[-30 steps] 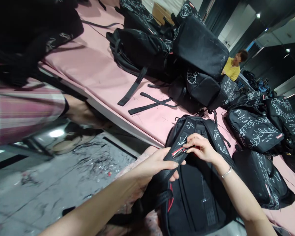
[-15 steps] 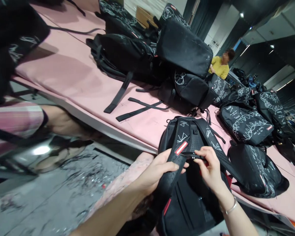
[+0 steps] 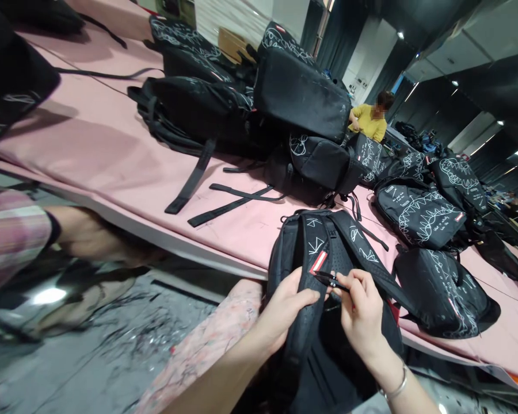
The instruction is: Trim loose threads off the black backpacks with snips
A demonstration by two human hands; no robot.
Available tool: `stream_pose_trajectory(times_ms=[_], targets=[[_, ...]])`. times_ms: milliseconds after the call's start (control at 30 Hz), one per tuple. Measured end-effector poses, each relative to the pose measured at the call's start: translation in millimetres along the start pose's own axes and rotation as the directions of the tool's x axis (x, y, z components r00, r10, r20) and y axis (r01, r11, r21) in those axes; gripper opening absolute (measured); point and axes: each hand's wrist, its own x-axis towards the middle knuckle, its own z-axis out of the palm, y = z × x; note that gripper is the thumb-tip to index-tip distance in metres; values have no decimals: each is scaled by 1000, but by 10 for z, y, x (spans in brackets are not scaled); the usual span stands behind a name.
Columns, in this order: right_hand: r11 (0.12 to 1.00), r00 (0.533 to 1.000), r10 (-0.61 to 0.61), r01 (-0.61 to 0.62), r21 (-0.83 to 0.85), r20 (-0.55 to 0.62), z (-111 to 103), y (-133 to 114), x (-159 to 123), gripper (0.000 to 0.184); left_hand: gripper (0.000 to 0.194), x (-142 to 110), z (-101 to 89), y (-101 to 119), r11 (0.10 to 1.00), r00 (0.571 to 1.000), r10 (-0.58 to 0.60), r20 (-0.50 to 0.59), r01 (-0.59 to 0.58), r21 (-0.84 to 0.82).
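Observation:
A black backpack [image 3: 328, 362] leans upright at the table's front edge, its padded back and shoulder straps facing me. My left hand [image 3: 289, 305] is closed around one strap [image 3: 313, 244], which carries white line drawings and a red-and-white label [image 3: 318, 262]. Between the fingers of my right hand [image 3: 362, 305] is a small pair of black thread snips [image 3: 328, 279]. Their tips point left and lie at the lower end of the label, close to my left fingers. Whether the blades touch a thread I cannot tell.
Several black backpacks with white drawings, such as one at the right [image 3: 427, 215] and a stack [image 3: 302, 86] behind, lie on the pink-covered table [image 3: 112, 155]. Another person's arm [image 3: 86, 233] reaches in at the left. A person in yellow [image 3: 368, 121] stands farther back.
The snips have moved slightly left and down, so their tips are now at the label's lower end. My left hand keeps its hold on the strap. The view has shifted a little.

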Motion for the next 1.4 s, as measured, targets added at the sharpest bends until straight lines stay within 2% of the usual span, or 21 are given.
stream_pose_trajectory(times_ms=[167, 267, 600, 767, 967, 1167, 1233, 1300, 1333, 1400], targets=[[995, 998, -35, 29, -95, -61, 42, -8, -38, 24, 34, 7, 84, -22, 1000, 1000, 13, -10, -13, -19], [995, 994, -41, 32, -95, -98, 43, -7, -54, 21, 34, 18, 97, -39, 1000, 1000, 25, -15, -25, 0], [998, 1000, 25, -26, -62, -13, -14, 10, -54, 24, 33, 40, 117, -123, 997, 997, 56, -52, -53, 54], [997, 1000, 27, -27, -77, -13, -4, 17, -61, 22, 36, 50, 147, -152, 997, 998, 50, -45, -47, 68], [998, 998, 46, -44, 37, -37, 25, 46, -114, 21, 35, 40, 126, -180, 996, 998, 46, -41, -43, 73], [990, 996, 81, -84, 116, 29, 21, 87, -139, 18, 36, 18, 53, -260, 990, 998, 47, -29, -43, 137], [972, 992, 130, -129, 195, 9, 26, 99, -175, 15, 41, 14, -3, -323, 977, 989, 114, -93, -95, 189], [941, 978, 210, -200, 273, -9, 42, 112, -233, 13, 47, 14, -92, -407, 947, 952, 236, -195, -179, 268], [921, 967, 255, -240, 307, -9, 54, 118, -269, 12, 47, 18, -149, -451, 925, 927, 294, -232, -215, 313], [873, 942, 335, -317, 370, 17, 80, 130, -347, 13, 34, 32, -281, -526, 882, 898, 361, -251, -242, 404]])
